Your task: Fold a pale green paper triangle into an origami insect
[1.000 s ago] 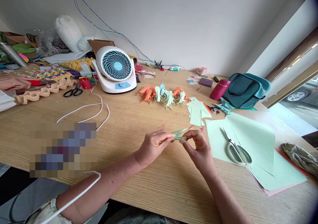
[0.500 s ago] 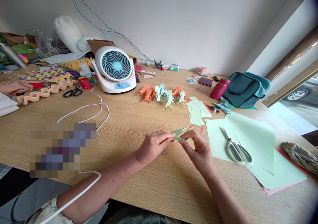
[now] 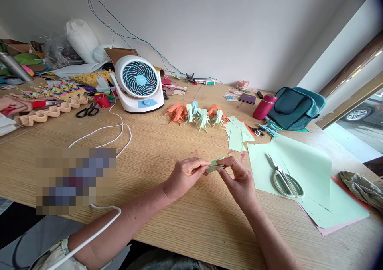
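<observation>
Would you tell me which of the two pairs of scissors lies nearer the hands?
The white-handled scissors on the green paper sheet beside the right hand; the black-handled pair lies far off.

A paper-craft work room, informal and home-like.

A long wooden desk (image 3: 167, 226) against a plain white wall carries folded origami figures (image 3: 197, 115), mint paper sheets (image 3: 302, 162), scissors (image 3: 284, 180), a small desk fan (image 3: 139, 84) and heaped craft supplies (image 3: 56, 88). A teal bag (image 3: 296, 107) and a red flask (image 3: 265, 106) sit by a window showing a parked car.
</observation>
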Motion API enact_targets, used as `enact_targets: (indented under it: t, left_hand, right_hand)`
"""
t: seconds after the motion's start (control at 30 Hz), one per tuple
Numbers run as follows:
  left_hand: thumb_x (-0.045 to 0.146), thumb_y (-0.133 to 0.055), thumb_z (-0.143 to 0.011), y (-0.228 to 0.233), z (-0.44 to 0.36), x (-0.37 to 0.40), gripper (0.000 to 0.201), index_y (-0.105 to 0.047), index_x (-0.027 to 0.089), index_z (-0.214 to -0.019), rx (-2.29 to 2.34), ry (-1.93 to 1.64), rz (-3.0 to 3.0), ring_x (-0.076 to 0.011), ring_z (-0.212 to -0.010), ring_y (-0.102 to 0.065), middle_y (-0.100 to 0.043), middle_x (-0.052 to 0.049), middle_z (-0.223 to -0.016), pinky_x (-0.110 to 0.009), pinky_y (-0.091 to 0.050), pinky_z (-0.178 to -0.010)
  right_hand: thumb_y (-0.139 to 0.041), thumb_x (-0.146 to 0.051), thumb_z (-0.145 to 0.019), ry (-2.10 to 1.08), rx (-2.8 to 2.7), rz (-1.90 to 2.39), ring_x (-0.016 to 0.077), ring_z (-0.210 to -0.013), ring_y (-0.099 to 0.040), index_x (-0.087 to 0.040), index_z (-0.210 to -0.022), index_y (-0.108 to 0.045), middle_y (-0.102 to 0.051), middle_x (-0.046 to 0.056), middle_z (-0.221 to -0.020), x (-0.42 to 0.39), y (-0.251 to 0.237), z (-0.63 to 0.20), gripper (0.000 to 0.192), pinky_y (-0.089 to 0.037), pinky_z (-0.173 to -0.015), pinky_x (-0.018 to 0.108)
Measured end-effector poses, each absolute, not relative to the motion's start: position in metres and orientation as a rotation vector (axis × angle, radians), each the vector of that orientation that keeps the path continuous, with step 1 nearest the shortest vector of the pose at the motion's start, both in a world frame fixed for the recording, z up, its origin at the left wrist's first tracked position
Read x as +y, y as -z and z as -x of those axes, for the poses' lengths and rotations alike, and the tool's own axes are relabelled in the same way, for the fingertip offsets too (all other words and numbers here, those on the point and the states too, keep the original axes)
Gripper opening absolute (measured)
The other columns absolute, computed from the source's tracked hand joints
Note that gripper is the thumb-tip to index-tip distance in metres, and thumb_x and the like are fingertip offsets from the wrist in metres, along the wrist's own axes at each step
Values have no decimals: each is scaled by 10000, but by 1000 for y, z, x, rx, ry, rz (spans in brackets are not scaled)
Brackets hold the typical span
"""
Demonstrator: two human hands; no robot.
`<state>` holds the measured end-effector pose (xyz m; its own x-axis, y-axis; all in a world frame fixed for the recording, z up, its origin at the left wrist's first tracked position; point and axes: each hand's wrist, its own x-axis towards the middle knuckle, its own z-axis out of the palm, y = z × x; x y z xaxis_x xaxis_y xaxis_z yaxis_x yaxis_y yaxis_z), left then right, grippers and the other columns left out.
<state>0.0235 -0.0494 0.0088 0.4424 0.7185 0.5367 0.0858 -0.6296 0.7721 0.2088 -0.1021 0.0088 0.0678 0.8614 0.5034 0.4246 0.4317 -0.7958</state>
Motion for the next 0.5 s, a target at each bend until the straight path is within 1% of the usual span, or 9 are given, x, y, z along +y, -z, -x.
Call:
enact_targets:
  t: [0.17,0.27,0.4,0.5]
  left_hand:
    - [275,-623,-912,-11,-27,-47,174,-714,128,-919,748,-1010,-1611,-169,-668,-744,-751,-50,-767,-206,-589,-557]
    - [284,-628,-907,-10,-29,-46,185,-715,122,-933,706,-994,-1551,-177,-696,-750,-757,-56,-793,-220,-604,-582]
    - [274,-627,-915,-7,-27,-47,192,-738,136,-990,662,-1063,-1727,-173,-748,-745,-762,-73,-858,-251,-620,-669]
    - [260,-617,-928,-5,-24,-47,187,-742,157,-1019,632,-1110,-1884,-167,-781,-740,-760,-73,-893,-257,-615,-714]
  right_hand:
    - [-650,-347,-909,-683,-1431,1177,197,-889,-635,-271,-1036,-668,-690,37,-939,-101,0,-211,149,-489,-836,362]
    - [-656,-363,-901,-736,-1380,1181,204,-890,-646,-271,-1087,-656,-697,41,-934,-101,4,-211,207,-489,-849,374]
    - [-646,-374,-905,-731,-1395,1199,204,-864,-651,-260,-992,-680,-705,38,-902,-100,4,-212,147,-492,-818,359]
    - [-622,-380,-921,-734,-1430,1178,208,-874,-657,-255,-946,-687,-716,37,-895,-100,2,-211,143,-499,-818,357]
